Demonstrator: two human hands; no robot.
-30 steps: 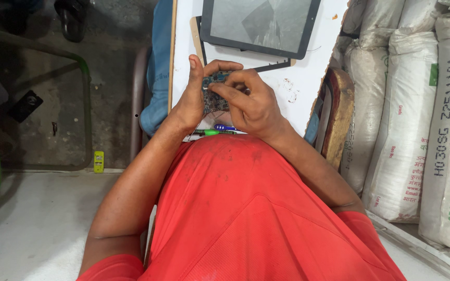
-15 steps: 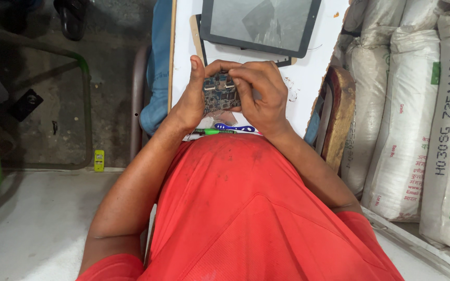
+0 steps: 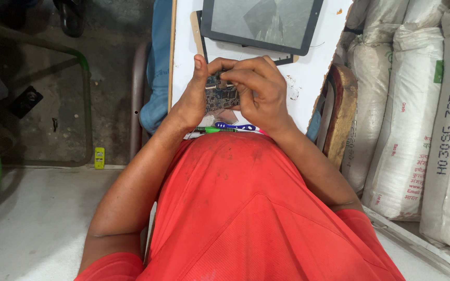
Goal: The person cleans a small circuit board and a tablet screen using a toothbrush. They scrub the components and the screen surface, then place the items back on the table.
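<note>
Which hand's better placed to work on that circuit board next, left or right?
Probably the right hand: its fingertips sit on top of the circuit board, while the left hand grips its edge.

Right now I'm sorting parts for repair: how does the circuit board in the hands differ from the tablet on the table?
The circuit board is small, bare and dark blue; the tablet is far larger, with a black frame and grey glass. The board is gripped between left hand and right hand; the tablet lies flat on the white table, untouched. Both are flat and rectangular.

Small dark blue rectangular circuit board (image 3: 220, 96) with tiny components, held level above white tabletop, clasped between both hands, edges partly hidden by fingers
</note>
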